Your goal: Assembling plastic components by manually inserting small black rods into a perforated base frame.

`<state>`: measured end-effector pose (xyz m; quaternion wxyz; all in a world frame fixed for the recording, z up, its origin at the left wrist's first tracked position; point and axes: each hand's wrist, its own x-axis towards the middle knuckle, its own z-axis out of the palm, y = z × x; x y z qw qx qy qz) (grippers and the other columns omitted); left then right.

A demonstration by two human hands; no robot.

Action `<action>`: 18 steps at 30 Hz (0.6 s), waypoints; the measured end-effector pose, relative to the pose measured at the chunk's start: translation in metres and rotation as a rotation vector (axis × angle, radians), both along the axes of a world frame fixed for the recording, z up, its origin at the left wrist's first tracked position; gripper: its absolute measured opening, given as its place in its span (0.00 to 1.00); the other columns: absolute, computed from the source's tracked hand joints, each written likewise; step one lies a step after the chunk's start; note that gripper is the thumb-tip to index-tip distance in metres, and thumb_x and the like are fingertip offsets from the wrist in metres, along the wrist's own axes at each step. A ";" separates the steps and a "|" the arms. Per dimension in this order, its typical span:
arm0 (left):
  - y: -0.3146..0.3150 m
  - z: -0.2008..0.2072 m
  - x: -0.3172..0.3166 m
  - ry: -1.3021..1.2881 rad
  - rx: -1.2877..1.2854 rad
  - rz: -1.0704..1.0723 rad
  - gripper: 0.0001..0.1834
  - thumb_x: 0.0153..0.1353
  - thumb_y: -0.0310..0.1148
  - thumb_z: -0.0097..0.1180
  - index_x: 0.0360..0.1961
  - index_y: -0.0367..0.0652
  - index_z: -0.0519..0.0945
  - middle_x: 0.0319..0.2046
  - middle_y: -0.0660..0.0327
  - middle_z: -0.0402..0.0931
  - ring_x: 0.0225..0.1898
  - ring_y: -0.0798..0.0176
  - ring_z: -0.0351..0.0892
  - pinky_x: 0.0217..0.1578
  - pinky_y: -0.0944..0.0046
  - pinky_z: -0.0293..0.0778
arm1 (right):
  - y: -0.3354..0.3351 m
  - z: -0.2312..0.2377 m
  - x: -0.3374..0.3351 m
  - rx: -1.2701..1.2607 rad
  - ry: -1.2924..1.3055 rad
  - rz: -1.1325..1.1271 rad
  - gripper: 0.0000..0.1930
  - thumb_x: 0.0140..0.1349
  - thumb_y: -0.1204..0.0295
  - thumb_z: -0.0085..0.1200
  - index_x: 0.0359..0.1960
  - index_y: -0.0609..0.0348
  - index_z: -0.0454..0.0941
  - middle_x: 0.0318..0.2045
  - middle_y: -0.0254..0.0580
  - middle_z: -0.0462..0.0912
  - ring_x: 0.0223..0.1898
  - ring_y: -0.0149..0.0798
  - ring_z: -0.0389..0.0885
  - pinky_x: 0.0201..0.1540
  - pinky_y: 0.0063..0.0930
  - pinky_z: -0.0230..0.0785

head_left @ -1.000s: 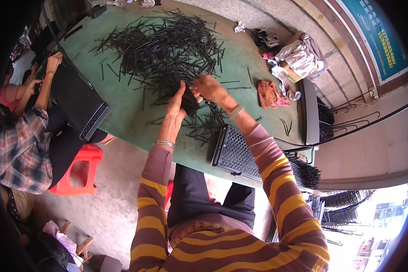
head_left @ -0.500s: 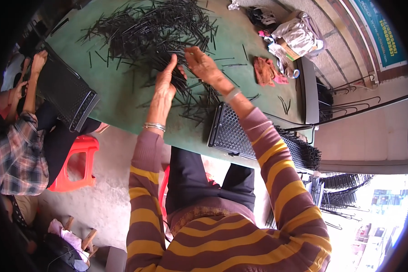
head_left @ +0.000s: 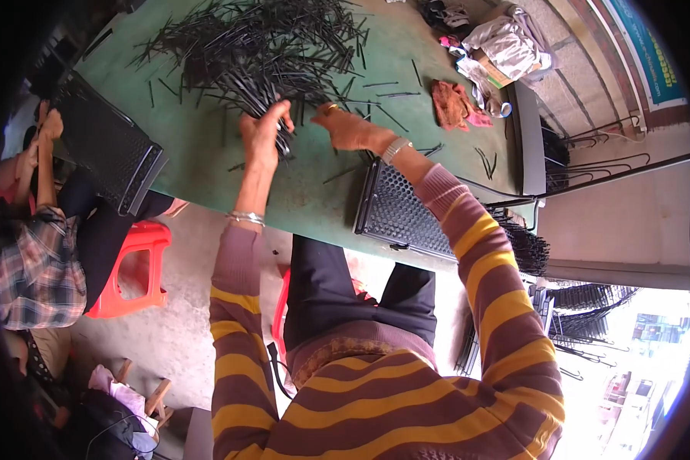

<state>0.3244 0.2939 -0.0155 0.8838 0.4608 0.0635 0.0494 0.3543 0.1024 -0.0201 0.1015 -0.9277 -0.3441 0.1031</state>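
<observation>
A loose bundle of thin black sticks [head_left: 241, 88] is held in my left hand [head_left: 261, 138], whose fingers and thumb are wrapped round it. The sticks fan out toward the big heap of black sticks [head_left: 276, 38] on the green table [head_left: 199, 165]. Just to the right, my right hand [head_left: 353, 130] hovers at the heap's near edge with its fingers curled together. Whatever those fingers hold, if anything, is hidden. Close below the right wrist lies a black perforated panel [head_left: 402, 211], at the table's near edge and partly under my forearm.
Reddish-brown cloth [head_left: 450, 105] and a pile of white fabric [head_left: 506, 46] lie at the right. Loose sticks [head_left: 487, 162] are scattered nearby. On the left, a person in a plaid shirt [head_left: 42, 264] handles another black panel [head_left: 115, 146], beside a red stool [head_left: 134, 268].
My left hand has shifted left and down, its bundle now fanned out. The right hand has moved down, its fingers now curled. Fewer loose sticks lie between my hands and the panel.
</observation>
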 end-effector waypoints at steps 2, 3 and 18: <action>0.000 -0.012 -0.015 -0.014 0.141 -0.001 0.07 0.53 0.26 0.61 0.32 0.36 0.77 0.19 0.64 0.74 0.16 0.70 0.71 0.18 0.68 0.67 | 0.011 0.018 -0.001 0.276 0.263 -0.201 0.34 0.59 0.55 0.53 0.63 0.64 0.64 0.57 0.59 0.72 0.61 0.49 0.69 0.60 0.37 0.65; 0.006 -0.025 -0.022 0.006 0.245 0.003 0.06 0.53 0.26 0.61 0.31 0.37 0.77 0.19 0.64 0.74 0.17 0.70 0.71 0.19 0.69 0.67 | 0.026 0.038 -0.009 0.537 0.541 -0.396 0.43 0.59 0.46 0.56 0.67 0.64 0.58 0.60 0.56 0.70 0.64 0.49 0.67 0.63 0.36 0.63; -0.062 -0.057 -0.072 -0.165 0.930 0.111 0.21 0.65 0.34 0.53 0.55 0.37 0.65 0.48 0.57 0.74 0.48 0.62 0.77 0.43 0.64 0.74 | 0.080 0.031 -0.094 1.131 0.084 -0.583 0.34 0.50 0.72 0.64 0.59 0.61 0.63 0.49 0.51 0.72 0.54 0.45 0.70 0.60 0.36 0.61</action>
